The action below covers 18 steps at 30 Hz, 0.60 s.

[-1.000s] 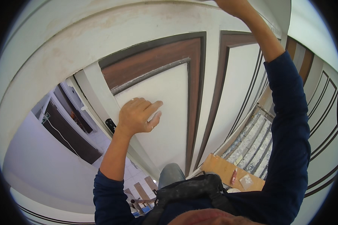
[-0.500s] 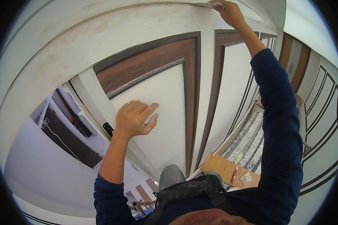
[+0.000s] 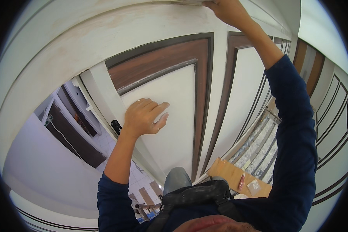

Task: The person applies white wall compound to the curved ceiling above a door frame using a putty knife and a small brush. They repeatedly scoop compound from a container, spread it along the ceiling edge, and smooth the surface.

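High up at the top edge of the picture, my right hand [image 3: 229,12] grips a putty knife [image 3: 187,2]. Its thin flat blade points left and lies along the edge of a pale, patchily filled trim band [image 3: 92,36]. Part of the knife is cut off by the picture's edge. Lower and to the left, my left hand [image 3: 143,118] is held in front of a white panel [image 3: 168,135] with its fingers loosely bent. Thumb and forefinger are apart, with nothing between them and white smears on them. Whether this hand touches the panel I cannot tell.
A brown and dark grey frame [image 3: 203,96] borders the panel. At the lower right, a wooden board [image 3: 224,172] bears a red-handled tool [image 3: 241,181] and a pale square piece [image 3: 254,186], beside a paint-spattered slatted platform [image 3: 255,154]. A tiled floor [image 3: 133,178] shows far below.
My right hand and the putty knife have slid left and slightly up along the trim. The left hand keeps its pose, while the whole view has shifted a little.
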Available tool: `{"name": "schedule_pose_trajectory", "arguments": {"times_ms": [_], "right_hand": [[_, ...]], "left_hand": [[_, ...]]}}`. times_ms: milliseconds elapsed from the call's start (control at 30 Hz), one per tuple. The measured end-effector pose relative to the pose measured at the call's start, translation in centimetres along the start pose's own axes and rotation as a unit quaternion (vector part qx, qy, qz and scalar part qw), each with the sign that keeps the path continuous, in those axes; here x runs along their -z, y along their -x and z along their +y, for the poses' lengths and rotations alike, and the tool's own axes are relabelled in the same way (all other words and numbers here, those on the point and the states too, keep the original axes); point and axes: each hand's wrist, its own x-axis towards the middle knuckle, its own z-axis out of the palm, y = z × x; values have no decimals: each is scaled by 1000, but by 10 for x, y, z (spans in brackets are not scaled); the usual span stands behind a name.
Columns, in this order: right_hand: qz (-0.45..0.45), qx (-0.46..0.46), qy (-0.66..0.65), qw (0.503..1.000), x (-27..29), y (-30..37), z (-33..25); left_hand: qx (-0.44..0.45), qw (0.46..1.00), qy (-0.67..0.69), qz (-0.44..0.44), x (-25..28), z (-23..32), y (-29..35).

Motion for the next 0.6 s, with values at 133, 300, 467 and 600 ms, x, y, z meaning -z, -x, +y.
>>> {"name": "schedule_pose_trajectory", "arguments": {"times_ms": [133, 300, 467, 600], "right_hand": [[37, -6, 84, 996, -9, 17, 32], [77, -18, 61, 995, -36, 34, 24], [-44, -43, 42, 997, -4, 6, 28], [-44, -32, 37, 998, -1, -5, 23]], "left_hand": [[1, 999, 23, 34, -6, -1, 0], [12, 1000, 15, -4, -1, 1, -2], [16, 999, 27, 11, -1, 0, 1], [8, 1000, 25, 16, -3, -1, -1]]}}
